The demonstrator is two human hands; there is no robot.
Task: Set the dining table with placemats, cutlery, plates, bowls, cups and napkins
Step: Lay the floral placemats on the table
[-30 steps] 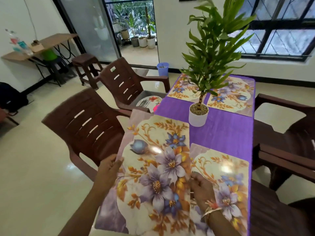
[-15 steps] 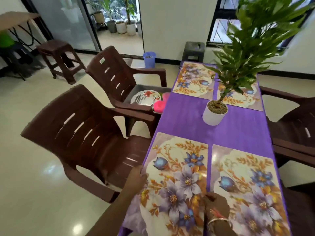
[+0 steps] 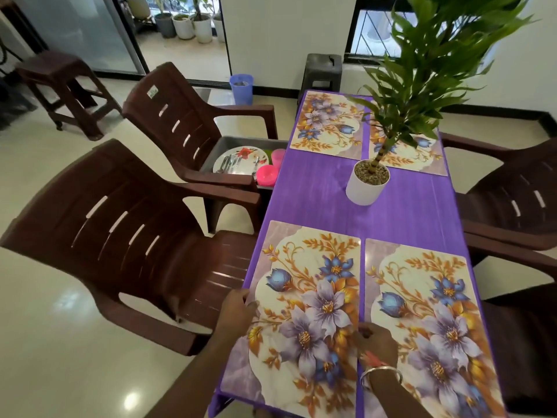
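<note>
A floral placemat (image 3: 304, 312) lies flat on the near left of the purple table (image 3: 325, 188). My left hand (image 3: 236, 309) grips its left edge. My right hand (image 3: 375, 342) pinches its right edge, beside a second placemat (image 3: 428, 321) at the near right. Two more placemats (image 3: 328, 122) lie at the far end. On the seat of the far left chair stands a grey tray (image 3: 223, 144) holding a flowered plate (image 3: 241, 159) with cutlery and pink cups (image 3: 266, 175).
A potted plant in a white pot (image 3: 366, 182) stands mid-table, its leaves spreading over the far right mat. Brown plastic chairs (image 3: 126, 233) flank both sides. A blue bin (image 3: 241, 87) and dark stools stand on the floor beyond.
The near left placemat has come down from a raised tilt and now lies flat next to the right one. My view has shifted toward the table's far end.
</note>
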